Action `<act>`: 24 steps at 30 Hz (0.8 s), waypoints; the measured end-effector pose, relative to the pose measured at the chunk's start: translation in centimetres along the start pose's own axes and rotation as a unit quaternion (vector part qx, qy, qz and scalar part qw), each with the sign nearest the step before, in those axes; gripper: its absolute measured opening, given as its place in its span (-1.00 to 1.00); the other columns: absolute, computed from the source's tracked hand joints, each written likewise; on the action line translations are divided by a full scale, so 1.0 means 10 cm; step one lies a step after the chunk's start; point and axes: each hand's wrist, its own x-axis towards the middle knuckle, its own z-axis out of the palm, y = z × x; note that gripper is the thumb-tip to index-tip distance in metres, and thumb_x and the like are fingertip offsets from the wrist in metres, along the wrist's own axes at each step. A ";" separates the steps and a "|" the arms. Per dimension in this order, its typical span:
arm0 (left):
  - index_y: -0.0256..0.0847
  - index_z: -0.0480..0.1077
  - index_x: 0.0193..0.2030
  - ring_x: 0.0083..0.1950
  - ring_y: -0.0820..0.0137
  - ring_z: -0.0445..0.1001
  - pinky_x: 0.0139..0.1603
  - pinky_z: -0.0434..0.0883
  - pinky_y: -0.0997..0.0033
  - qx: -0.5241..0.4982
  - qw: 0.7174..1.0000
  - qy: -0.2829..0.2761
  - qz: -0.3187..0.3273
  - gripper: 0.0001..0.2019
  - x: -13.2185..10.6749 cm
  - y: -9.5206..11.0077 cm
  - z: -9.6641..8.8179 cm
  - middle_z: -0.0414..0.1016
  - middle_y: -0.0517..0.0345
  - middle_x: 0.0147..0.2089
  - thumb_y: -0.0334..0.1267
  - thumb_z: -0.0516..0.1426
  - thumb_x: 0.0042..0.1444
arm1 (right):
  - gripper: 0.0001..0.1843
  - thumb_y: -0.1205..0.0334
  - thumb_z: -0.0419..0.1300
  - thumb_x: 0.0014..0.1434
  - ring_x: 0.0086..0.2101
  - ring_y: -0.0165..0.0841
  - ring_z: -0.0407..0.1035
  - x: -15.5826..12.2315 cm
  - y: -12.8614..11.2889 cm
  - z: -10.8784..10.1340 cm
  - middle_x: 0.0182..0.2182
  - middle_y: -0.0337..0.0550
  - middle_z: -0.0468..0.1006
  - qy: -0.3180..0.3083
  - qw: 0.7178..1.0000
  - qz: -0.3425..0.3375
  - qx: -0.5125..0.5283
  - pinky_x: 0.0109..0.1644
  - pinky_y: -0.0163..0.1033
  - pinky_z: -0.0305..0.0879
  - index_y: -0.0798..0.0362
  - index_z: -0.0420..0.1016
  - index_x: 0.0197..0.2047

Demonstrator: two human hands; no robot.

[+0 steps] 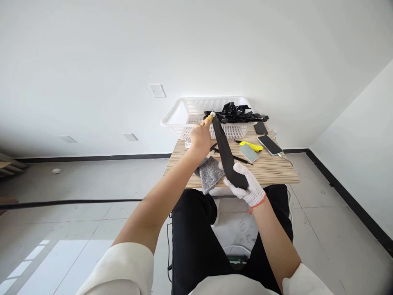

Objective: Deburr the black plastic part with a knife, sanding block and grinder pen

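Note:
My left hand [201, 137], bare, is closed around a small yellow-handled tool [208, 119] with a pale round tip. That tip is at the far end of a long, curved black strip-like part [224, 149]. The near, bent end of the black part is gripped by my right hand [247, 186], which wears a white knitted glove with an orange cuff edge. A crumpled grey cloth [210, 172] lies on the small wooden table [276, 174] below my hands. Behind the far end of the part stands a white plastic basket [176, 116], with several black pieces [235, 112] piled at its right.
On the table's right side lie a yellow utility knife [252, 146], a grey-green flat rectangle [249, 153], a phone with a cable [270, 145], a dark phone-like slab [260, 128] and a thin black rod [241, 159]. A white wall [107, 61] rises behind the basket.

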 end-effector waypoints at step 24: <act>-0.02 0.10 0.47 -0.63 0.50 0.30 -0.63 0.17 0.46 0.103 0.992 -0.036 0.060 -0.30 -1.93 -0.35 -0.09 0.40 0.11 -0.27 -0.59 -0.17 0.23 | -0.49 -0.11 0.08 0.31 -0.81 -0.62 -0.05 0.02 0.13 -0.08 -0.54 -0.25 0.47 0.007 1.000 0.010 0.013 -0.80 -0.47 -0.25 0.11 0.39 0.11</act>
